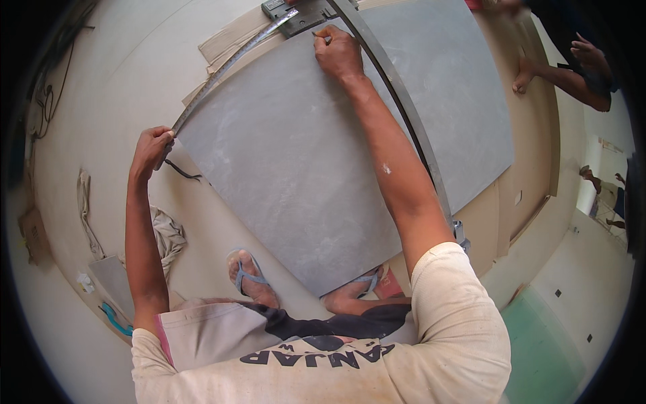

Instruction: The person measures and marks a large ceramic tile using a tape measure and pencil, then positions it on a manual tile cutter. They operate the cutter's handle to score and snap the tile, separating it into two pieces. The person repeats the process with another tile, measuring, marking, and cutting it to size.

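Your left hand (153, 149) pinches the measuring tape (226, 69) beside the grey slab (282, 155) at your feet; keep it taut. Right hand (340, 54) pinching a dark marker (314, 34) above the slab: mark lightly.

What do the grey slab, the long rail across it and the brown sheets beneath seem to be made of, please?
Grey slab: probably ceramic or stone, matt, from its faintly mottled flat face.
Long rail: likely metal, satin, given its grey sheen and crisp edges.
Brown sheets: apparently cardboard, dull, judging by their thin tan layers.
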`<action>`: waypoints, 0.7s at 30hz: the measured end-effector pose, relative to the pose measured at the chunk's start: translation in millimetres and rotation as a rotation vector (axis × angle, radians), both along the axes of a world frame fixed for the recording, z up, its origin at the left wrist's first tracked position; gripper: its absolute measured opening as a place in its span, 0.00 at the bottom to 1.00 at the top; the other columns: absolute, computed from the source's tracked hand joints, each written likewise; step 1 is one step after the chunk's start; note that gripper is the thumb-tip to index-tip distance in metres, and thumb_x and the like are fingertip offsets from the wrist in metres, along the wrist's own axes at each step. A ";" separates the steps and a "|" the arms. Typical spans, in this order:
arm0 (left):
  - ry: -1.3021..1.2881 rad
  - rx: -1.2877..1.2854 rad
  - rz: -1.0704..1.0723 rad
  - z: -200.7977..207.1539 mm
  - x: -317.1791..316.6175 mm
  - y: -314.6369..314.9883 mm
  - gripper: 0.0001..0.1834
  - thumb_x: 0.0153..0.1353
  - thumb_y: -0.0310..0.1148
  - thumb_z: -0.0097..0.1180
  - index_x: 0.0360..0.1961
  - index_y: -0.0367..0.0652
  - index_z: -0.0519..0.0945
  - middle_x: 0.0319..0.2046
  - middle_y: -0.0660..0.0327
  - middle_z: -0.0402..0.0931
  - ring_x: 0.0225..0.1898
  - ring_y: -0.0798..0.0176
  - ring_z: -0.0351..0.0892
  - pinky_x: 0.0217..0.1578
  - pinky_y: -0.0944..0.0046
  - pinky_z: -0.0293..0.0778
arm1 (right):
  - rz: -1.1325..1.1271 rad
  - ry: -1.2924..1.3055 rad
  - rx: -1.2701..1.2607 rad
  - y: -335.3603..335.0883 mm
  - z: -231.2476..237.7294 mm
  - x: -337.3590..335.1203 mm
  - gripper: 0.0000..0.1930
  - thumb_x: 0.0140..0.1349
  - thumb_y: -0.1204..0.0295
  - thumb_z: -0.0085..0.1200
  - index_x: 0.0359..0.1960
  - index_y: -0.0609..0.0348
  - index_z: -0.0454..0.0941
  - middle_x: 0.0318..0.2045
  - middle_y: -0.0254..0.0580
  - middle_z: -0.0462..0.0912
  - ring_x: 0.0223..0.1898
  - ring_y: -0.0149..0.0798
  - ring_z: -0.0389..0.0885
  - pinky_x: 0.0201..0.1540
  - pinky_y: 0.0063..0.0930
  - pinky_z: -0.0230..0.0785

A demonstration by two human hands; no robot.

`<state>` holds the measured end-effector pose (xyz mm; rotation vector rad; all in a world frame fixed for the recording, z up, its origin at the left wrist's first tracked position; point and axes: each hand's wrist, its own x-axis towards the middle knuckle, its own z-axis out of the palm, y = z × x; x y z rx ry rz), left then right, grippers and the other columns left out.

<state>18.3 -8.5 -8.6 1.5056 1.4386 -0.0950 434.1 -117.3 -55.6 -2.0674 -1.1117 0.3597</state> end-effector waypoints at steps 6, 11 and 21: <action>-0.042 0.012 0.016 -4.6 0.4 -0.7 0.10 0.64 0.35 0.54 0.29 0.41 0.79 0.21 0.71 0.71 0.19 0.78 0.65 0.20 0.73 0.62 | 0.001 0.040 -0.072 -6.0 6.5 -2.0 0.09 0.59 0.67 0.53 0.38 0.52 0.83 0.32 0.51 0.85 0.38 0.54 0.84 0.44 0.44 0.77; -0.006 -0.019 0.010 2.7 9.5 -1.7 0.10 0.64 0.34 0.54 0.29 0.41 0.79 0.20 0.71 0.71 0.18 0.79 0.63 0.18 0.73 0.60 | -0.008 -0.008 -0.028 1.2 1.4 1.3 0.09 0.58 0.67 0.53 0.37 0.51 0.83 0.33 0.50 0.86 0.39 0.54 0.85 0.45 0.44 0.77; -0.002 -0.020 0.007 6.3 4.8 0.9 0.10 0.63 0.33 0.53 0.30 0.37 0.80 0.21 0.70 0.71 0.20 0.78 0.64 0.20 0.73 0.61 | 0.017 -0.072 0.012 -2.4 -2.4 2.7 0.10 0.59 0.66 0.55 0.38 0.53 0.84 0.29 0.51 0.86 0.32 0.52 0.85 0.40 0.39 0.77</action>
